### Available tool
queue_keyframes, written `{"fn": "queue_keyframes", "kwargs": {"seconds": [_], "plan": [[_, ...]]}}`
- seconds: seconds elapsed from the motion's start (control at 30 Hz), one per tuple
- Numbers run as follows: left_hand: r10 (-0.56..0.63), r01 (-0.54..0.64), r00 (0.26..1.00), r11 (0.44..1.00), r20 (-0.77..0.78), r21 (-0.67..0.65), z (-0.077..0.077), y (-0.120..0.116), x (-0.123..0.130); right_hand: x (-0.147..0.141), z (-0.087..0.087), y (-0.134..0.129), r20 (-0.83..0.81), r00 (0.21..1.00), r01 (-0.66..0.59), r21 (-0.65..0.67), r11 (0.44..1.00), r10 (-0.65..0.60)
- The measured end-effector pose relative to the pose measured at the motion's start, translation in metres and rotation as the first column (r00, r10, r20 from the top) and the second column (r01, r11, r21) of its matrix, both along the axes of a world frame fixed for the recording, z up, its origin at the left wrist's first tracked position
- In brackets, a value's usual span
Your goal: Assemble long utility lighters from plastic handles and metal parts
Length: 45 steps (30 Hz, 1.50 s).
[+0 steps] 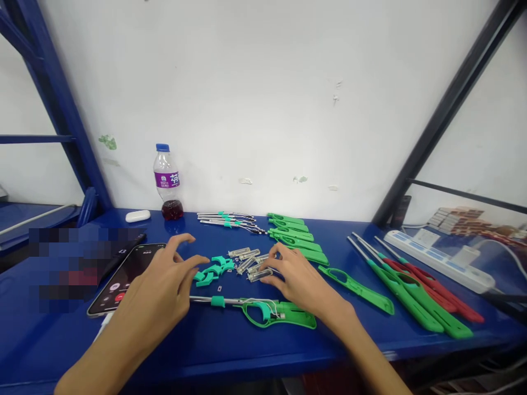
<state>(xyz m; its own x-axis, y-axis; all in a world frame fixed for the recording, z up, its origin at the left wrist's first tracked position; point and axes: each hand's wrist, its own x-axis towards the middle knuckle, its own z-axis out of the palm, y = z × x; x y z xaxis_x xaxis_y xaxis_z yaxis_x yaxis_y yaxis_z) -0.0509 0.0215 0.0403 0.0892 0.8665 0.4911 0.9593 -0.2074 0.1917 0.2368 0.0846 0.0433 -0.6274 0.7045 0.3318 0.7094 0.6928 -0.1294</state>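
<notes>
My left hand [167, 277] hovers just left of a small pile of teal plastic triggers [212, 272], its fingers curled apart with nothing between them. At the pile of clear fuel tanks [249, 258], my right hand [292, 277] has thumb and index finger around the end of one clear fuel tank [259, 275]. Below both hands lies an open green lighter half-shell [294, 315], with a metal tube [201, 299], white wires and a teal trigger [263, 311] laid in it. Tiny metal pieces [219, 288] are scattered near the triggers.
Several metal tubes with wires [226, 220] and green half-shells [294, 236] lie at the back. Another half-shell [358, 288] is at right, beside assembled green lighters [411, 296], red ones [436, 285] and a power strip [440, 260]. A phone [127, 280] and bottle [168, 186] stand left.
</notes>
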Motion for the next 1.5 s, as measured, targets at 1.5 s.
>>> {"fn": "queue_keyframes", "kwargs": {"seconds": [1.5], "plan": [[-0.377,0.271,0.880,0.898,0.290,0.346,0.007,-0.025,0.058,0.001,0.018,-0.050,-0.378,0.926,-0.083,-0.147,0.986,0.022]]}}
